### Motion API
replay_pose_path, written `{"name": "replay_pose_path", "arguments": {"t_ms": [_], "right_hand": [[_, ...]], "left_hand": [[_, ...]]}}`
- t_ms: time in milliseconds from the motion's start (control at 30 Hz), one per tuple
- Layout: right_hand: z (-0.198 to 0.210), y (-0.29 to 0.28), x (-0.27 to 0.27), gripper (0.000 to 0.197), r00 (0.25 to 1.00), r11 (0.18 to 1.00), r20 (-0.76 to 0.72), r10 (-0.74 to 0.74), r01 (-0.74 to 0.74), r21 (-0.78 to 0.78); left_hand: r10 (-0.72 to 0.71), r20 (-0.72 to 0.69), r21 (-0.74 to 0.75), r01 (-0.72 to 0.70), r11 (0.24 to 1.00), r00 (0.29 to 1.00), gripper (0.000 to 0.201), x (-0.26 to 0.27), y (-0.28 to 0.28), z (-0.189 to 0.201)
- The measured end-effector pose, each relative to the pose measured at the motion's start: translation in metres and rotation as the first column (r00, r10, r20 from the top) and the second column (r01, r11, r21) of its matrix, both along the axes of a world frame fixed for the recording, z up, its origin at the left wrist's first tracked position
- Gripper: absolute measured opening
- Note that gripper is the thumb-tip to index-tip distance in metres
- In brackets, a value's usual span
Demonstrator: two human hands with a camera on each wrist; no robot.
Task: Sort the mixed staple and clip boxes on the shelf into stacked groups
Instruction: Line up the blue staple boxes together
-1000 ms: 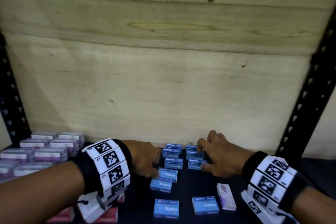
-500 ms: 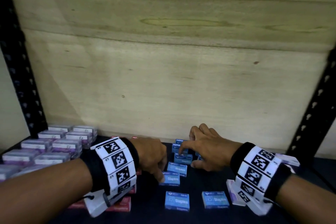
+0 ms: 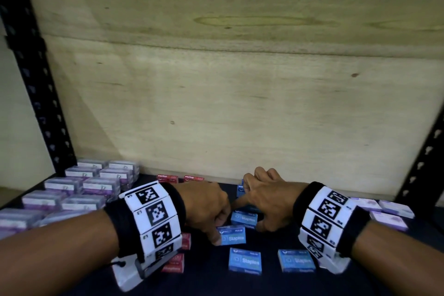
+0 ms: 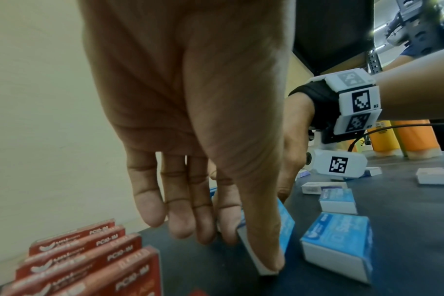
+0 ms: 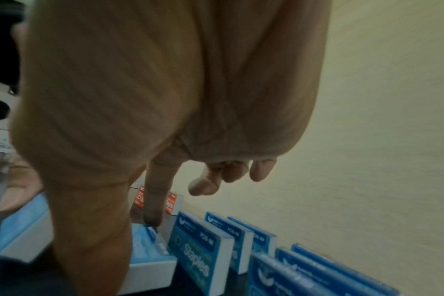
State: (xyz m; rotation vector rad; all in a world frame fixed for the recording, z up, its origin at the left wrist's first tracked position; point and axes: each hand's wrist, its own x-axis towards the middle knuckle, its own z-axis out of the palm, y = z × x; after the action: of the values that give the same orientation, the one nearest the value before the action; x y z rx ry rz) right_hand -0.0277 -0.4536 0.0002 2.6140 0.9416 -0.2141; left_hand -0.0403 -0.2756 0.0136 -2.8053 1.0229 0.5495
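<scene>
Blue staple boxes lie loose on the dark shelf [image 3: 264, 283]. My left hand [image 3: 217, 230] pinches one blue staple box [image 3: 233, 234] by its ends, thumb on the near end and fingers behind; in the left wrist view this box [image 4: 283, 226] is tilted up. My right hand [image 3: 248, 216] pinches a second blue box [image 3: 243, 217] just behind, index finger on its far edge and thumb on the near side. In the right wrist view that box [image 5: 150, 248] lies flat beside a row of upright blue boxes [image 5: 200, 250]. The two hands almost touch.
Two more blue boxes [image 3: 245, 261] [image 3: 296, 261] lie near the front edge. Red staple boxes [image 3: 175, 264] sit under my left wrist, with others at the back [image 3: 180, 178]. Purple clip boxes [image 3: 84, 190] fill the left; pale ones [image 3: 389, 211] lie right. A wooden back panel [image 3: 240, 103] closes the shelf.
My right hand has come forward from the back row of blue boxes onto the flat box nearer me. My left hand has closed thumb and fingers on the blue box beside it.
</scene>
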Motion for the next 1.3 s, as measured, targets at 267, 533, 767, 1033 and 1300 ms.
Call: {"name": "replay_pose_path", "arguments": {"t_ms": [267, 533, 767, 1033, 1300], "right_hand": [[-0.005, 0.003, -0.001, 0.066, 0.999, 0.999, 0.031, 0.012, -0.013, 0.050], [0.005, -0.021, -0.020, 0.064, 0.999, 0.988, -0.041, -0.034, 0.040, 0.149], [0.013, -0.058, -0.021, 0.059, 0.948, 0.932, -0.264, -0.175, 0.246, 0.266], [0.007, -0.085, -0.018, 0.060, 0.927, 0.911, -0.293, -0.233, 0.314, 0.268], [0.002, -0.088, -0.013, 0.059, 0.924, 0.892, -0.295, -0.244, 0.333, 0.306]], "left_hand": [[0.019, 0.052, 0.016, -0.019, 1.000, 0.998, 0.026, -0.009, 0.010, 0.003], [0.049, 0.067, 0.046, -0.052, 0.998, 0.997, 0.027, -0.008, 0.014, 0.007], [0.016, 0.105, 0.023, -0.018, 1.000, 0.994, 0.026, -0.001, -0.006, 0.004], [-0.006, 0.167, 0.027, 0.001, 1.000, 0.986, 0.023, 0.007, -0.031, 0.002], [-0.007, 0.205, 0.055, -0.004, 0.999, 0.979, 0.025, 0.008, -0.038, 0.002]]}}
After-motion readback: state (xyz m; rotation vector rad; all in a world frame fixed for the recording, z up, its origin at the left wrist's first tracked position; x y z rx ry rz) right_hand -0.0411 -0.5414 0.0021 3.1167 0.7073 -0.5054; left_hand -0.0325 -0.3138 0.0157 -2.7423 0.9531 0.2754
